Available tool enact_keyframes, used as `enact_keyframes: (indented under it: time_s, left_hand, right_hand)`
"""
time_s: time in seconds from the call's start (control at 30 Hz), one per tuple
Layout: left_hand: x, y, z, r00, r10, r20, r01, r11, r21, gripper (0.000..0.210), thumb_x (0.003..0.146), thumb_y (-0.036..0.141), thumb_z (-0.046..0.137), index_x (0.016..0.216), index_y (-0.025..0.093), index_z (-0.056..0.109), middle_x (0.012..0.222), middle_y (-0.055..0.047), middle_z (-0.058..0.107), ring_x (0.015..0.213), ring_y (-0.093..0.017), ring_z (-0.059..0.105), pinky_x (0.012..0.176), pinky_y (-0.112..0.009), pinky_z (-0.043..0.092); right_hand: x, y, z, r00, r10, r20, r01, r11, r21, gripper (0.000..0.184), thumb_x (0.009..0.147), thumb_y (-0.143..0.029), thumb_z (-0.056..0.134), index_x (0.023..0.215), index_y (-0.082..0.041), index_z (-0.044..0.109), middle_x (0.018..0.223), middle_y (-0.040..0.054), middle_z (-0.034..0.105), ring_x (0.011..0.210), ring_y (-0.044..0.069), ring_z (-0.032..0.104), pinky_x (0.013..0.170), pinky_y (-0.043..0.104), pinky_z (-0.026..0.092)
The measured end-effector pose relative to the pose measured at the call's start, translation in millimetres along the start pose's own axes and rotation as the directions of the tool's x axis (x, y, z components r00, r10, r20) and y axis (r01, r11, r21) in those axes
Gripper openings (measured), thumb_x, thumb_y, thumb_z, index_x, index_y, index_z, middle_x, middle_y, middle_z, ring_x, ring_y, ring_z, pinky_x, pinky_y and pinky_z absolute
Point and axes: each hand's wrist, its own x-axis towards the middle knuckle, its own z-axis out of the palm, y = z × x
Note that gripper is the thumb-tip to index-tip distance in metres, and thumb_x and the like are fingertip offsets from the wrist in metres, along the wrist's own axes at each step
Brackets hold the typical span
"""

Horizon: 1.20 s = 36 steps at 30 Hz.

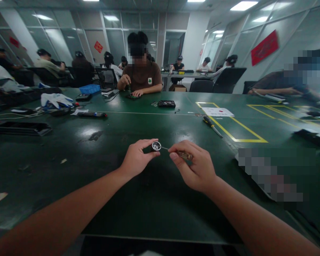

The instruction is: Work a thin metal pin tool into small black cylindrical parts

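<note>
Between the thumb and fingers of my left hand (138,156) is a small round part (156,146) with a silvery rim and a dark outside. Its open end faces me and shows some inner pieces too small to name. My right hand (196,163) is closed around the handle of a screwdriver (186,155). The thin metal shaft points left, and its tip is at the rim or just inside the round part; I cannot tell which. Both hands are above the green table (138,213).
A yellow-and-black screwdriver (212,126) lies by a yellow-taped outline with a paper sheet (218,112). A black device (166,104) stands further back. White gloves (56,101), a blue basket (89,89) and tools are at left. A person (141,74) works opposite; a partly blurred slab (266,177) lies right.
</note>
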Motion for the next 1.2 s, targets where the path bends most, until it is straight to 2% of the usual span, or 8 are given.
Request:
enact_keyframes:
  time_s: [0.3,0.5,0.6,0.73,0.9,0.97,1.1,1.2]
  left_hand:
    - [-1,6,-1.4,0.997,0.069,0.038,-0.069,0.998,-0.009,0.039,0.08,0.014,0.08,0.118,0.024,0.075,0.121,-0.006,0.075,0.115,-0.024,0.068,0.106,-0.044,0.05]
    - [0,10,-5.6,0.989,0.139,0.05,-0.143,0.987,0.071,0.038,0.081,0.013,0.078,0.117,0.026,0.075,0.118,-0.005,0.076,0.112,-0.024,0.069,0.102,-0.042,0.052]
    - [0,11,-6.4,0.98,0.184,0.079,-0.192,0.975,0.115,0.039,0.081,0.015,0.079,0.118,0.027,0.075,0.117,-0.004,0.077,0.11,-0.024,0.069,0.1,-0.042,0.053]
    - [0,9,-4.9,0.98,0.173,0.093,-0.186,0.972,0.144,0.042,0.081,0.017,0.081,0.12,0.028,0.074,0.117,-0.004,0.077,0.11,-0.024,0.069,0.099,-0.042,0.053]
    - [1,9,-5.6,0.994,0.088,0.063,-0.097,0.984,0.149,0.038,0.084,0.018,0.077,0.122,0.024,0.073,0.123,-0.007,0.074,0.116,-0.025,0.067,0.104,-0.044,0.051]
    - [2,9,-6.9,0.993,0.104,0.054,-0.111,0.982,0.154,0.039,0.084,0.016,0.076,0.122,0.024,0.072,0.122,-0.007,0.075,0.115,-0.025,0.067,0.103,-0.044,0.051]
    - [2,8,-8.2,0.984,0.163,0.066,-0.173,0.967,0.187,0.04,0.084,0.013,0.076,0.121,0.027,0.073,0.118,-0.005,0.076,0.112,-0.024,0.067,0.101,-0.043,0.053]
    - [2,7,-7.6,0.981,0.176,0.078,-0.188,0.961,0.205,0.043,0.083,0.011,0.075,0.122,0.028,0.073,0.118,-0.004,0.076,0.111,-0.023,0.067,0.101,-0.043,0.053]
  right_hand:
    - [0,7,5,0.997,0.023,0.072,-0.023,1.0,0.006,0.01,0.097,-0.019,0.058,0.102,-0.02,0.066,0.089,0.0053,0.07,0.08,0.019,0.065,0.072,0.032,0.051]
    - [0,2,4,0.987,-0.068,0.142,0.067,0.998,0.009,0.012,0.096,-0.017,0.058,0.105,-0.02,0.065,0.093,0.0065,0.072,0.083,0.02,0.065,0.077,0.035,0.052]
    - [0,3,4,0.994,0.045,0.095,-0.047,0.999,0.026,0.01,0.098,-0.02,0.056,0.102,-0.021,0.066,0.09,0.0051,0.072,0.08,0.019,0.066,0.074,0.033,0.052]
    - [1,10,5,0.973,0.228,0.046,-0.231,0.969,0.084,0.012,0.101,-0.025,0.056,0.099,-0.022,0.067,0.086,0.0024,0.072,0.076,0.018,0.067,0.07,0.031,0.052]
    - [0,8,7,0.981,-0.01,0.196,0.006,1.0,0.022,0.012,0.097,-0.017,0.056,0.105,-0.02,0.065,0.095,0.0075,0.071,0.088,0.021,0.065,0.08,0.035,0.052]
    - [0,5,7,0.974,-0.04,0.222,0.035,0.999,0.028,0.014,0.096,-0.016,0.056,0.107,-0.019,0.065,0.098,0.0085,0.071,0.091,0.021,0.065,0.082,0.036,0.052]
    - [1,7,8,0.982,0.163,0.1,-0.171,0.982,0.08,0.011,0.099,-0.022,0.056,0.101,-0.021,0.067,0.089,0.0049,0.072,0.081,0.019,0.067,0.075,0.033,0.052]
    - [2,12,9,0.94,0.339,0.024,-0.337,0.918,0.212,0.015,0.101,-0.029,0.056,0.098,-0.02,0.067,0.078,0.0019,0.07,0.072,0.018,0.067,0.066,0.03,0.052]
